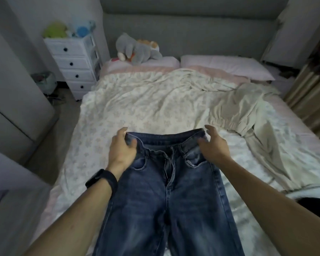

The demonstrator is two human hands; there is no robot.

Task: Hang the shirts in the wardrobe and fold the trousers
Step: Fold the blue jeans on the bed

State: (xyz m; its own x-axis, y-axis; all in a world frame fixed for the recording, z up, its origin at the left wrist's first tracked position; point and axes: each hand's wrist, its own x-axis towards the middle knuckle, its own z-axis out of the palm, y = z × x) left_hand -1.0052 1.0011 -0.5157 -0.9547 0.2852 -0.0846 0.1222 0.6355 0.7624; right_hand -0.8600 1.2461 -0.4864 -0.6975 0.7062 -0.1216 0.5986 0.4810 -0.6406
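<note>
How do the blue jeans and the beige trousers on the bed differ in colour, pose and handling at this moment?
The blue jeans are dark denim; the beige trousers are pale, light cloth. The jeans lie flat, front up, legs running toward the camera; the beige trousers lie crumpled with an elastic waistband. The left hand grips the jeans' waistband and the right hand rests open on it; nothing touches the beige trousers. Both lie unfolded on the bed.

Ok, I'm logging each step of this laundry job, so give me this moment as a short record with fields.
surface: bed, floral cover
item in work: blue jeans, laid flat, front up, waistband away from the person
left hand: gripping the waistband corner
right hand: open, fingers spread at the other waistband corner
also on bed: beige trousers, crumpled, to the right
fold state: jeans not yet folded
</note>
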